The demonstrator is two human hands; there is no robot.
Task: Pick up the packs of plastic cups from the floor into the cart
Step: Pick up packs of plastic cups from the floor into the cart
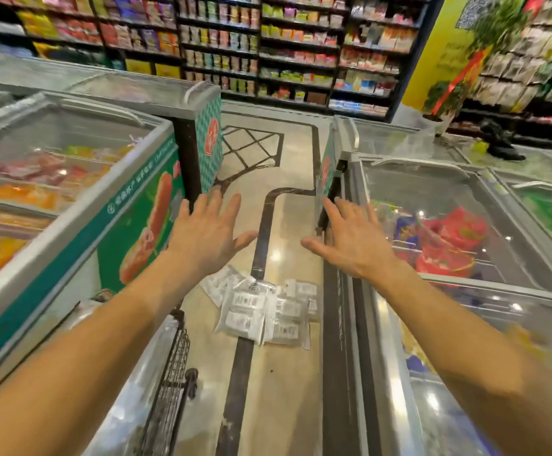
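Two chest freezers flank the hands: the left freezer [70, 199], with a green side panel, stands outboard of the left hand [207, 240]; the right freezer [465, 205], with sliding glass lids, stands outboard of the right hand [355, 241]. Stocked shelves [301, 51] close the aisle well beyond the fingertips. Between the freezer edges runs a strip of bare floor [288, 166], marked by a dark inlaid line; it lies open ahead of and beneath both hands. The cart [174, 366], a black wire basket, sits below the left forearm, close against the left freezer's lower edge; the arm partly hides its rim. The packs of plastic cups [261, 312] lie in a loose overlapping pile on the floor, below and between the two wrists, just right of the cart and near the right freezer's base. Both hands are spread flat, fingers straight, palms down, holding nothing, held above the floor with a gap between the thumbs
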